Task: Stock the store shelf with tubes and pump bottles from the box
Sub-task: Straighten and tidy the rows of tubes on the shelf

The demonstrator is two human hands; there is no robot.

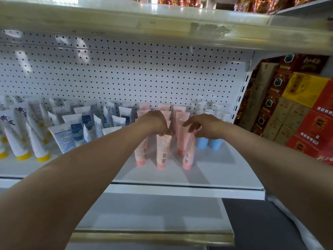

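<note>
Pink tubes stand cap-down in rows on the white shelf [216, 170]. My left hand [155, 123] pinches the top crimp of a front pink tube [163, 150]. Another front pink tube [188, 156] leans to the left, and my right hand [203, 126] holds its top with curled fingers. More pink tubes [180, 110] stand behind my hands. Pump bottles [210, 109] with clear tops and blue bodies [209, 142] stand to the right of the pink tubes, partly hidden by my right hand. No box is in view.
White and blue tubes [79, 127] and white tubes with yellow caps [18, 141] fill the shelf's left part. A pegboard back wall [126, 74] and an upper shelf [162, 24] bound the space. Red and yellow cartons [297, 109] are stacked at right. A lower shelf [153, 222] juts out below.
</note>
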